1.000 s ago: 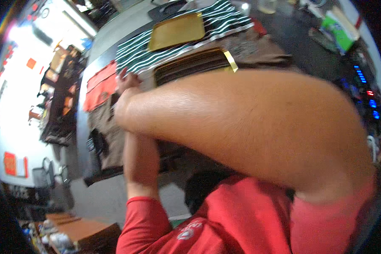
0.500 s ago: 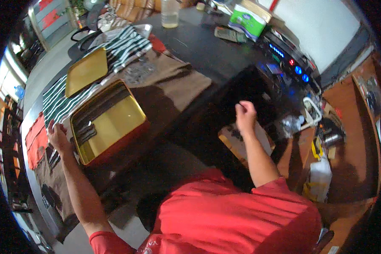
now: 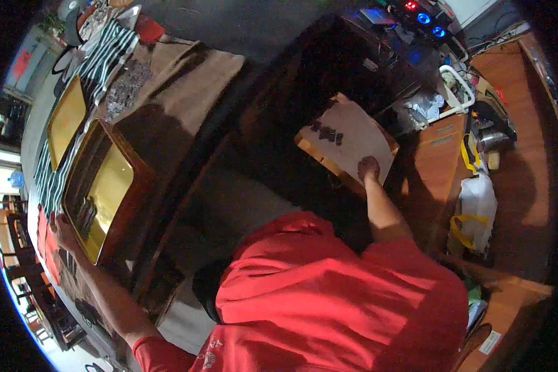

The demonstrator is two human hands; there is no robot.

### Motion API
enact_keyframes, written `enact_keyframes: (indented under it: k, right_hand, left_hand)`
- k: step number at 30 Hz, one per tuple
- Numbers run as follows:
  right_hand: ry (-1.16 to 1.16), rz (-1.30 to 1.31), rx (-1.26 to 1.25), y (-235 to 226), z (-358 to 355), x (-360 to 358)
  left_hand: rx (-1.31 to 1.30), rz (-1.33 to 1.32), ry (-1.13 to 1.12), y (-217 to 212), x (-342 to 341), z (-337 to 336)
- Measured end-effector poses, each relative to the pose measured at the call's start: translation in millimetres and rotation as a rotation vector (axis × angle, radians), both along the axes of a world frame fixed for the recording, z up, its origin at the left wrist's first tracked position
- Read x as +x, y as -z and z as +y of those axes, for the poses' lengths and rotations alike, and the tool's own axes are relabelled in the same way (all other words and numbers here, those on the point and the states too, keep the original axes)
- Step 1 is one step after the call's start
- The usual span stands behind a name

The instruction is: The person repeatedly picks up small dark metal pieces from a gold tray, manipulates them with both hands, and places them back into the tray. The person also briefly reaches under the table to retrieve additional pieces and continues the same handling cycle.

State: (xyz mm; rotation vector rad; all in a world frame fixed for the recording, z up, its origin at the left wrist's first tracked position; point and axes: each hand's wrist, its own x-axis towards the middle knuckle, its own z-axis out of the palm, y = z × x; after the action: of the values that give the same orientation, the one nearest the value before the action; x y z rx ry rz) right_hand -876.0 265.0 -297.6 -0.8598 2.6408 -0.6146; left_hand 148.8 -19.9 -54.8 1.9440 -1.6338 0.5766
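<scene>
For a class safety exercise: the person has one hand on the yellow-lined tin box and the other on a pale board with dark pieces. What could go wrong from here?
1. The right hand holds only the near edge of the pale board; if it tips, the dark pieces may slide off.
2. The left hand touches the tin box at full stretch, so control is probably weak.

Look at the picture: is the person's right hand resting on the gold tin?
No. The right hand rests on a pale sheet, while the left hand touches the gold tin.
</scene>
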Motion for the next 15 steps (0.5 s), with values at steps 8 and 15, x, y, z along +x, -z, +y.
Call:
enact_keyframes:
  k: [8,15]
  right_hand:
    - [-0.379,0.207,0.036,40.3,-71.4,-4.6]
    - [-0.398,0.353,-0.183,38.2,-112.2,-6.7]
  left_hand:
    - [0.051,-0.352,0.047,-15.8,-12.5,24.7]
    - [0.095,-0.341,0.036,-18.2,-20.2,30.7]
